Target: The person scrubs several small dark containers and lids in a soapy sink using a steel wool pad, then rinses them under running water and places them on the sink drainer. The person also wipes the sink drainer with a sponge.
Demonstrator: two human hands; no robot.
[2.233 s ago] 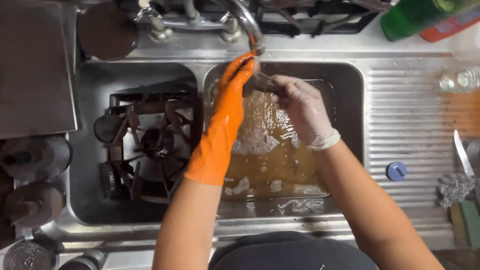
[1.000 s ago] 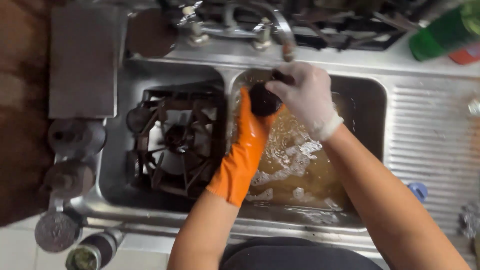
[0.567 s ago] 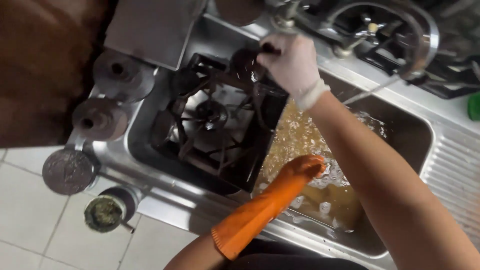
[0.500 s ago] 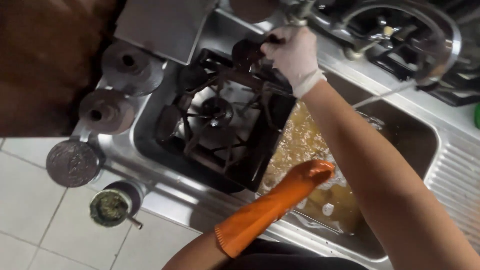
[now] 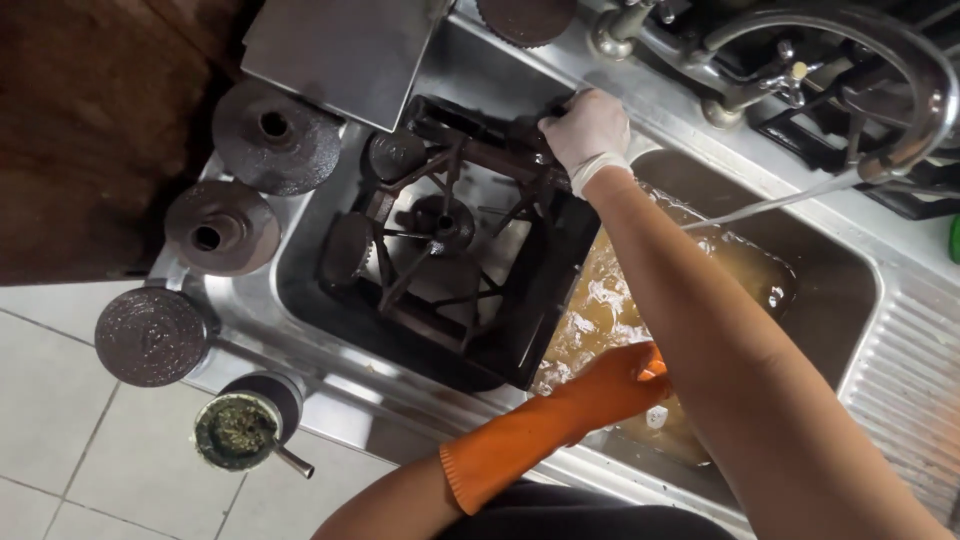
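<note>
Nearest, the left hand (image 5: 625, 380) in an orange rubber glove dips into the foamy brown water (image 5: 640, 300) at the near edge of the right basin (image 5: 840, 290); its fingertips are hidden by the right forearm crossing above, so I cannot tell whether they are clenched or loose. Just left of it, the black cast-iron stove grate (image 5: 450, 240) fills nearly the whole left basin (image 5: 300, 300), leaving only narrow strips of steel along the near and left walls. On the left rim stand three round burner caps (image 5: 210, 228) in a row, close to the counter's edge, with a small cup of green leaves (image 5: 236, 430) near them. Farther off, the right hand (image 5: 588, 130) in a pale thin glove is closed over the far right corner of the grate, fingers curled on the bar right beside the divider. Beyond it, the curved steel faucet (image 5: 900, 60) pours a thin stream into the right basin.
</note>
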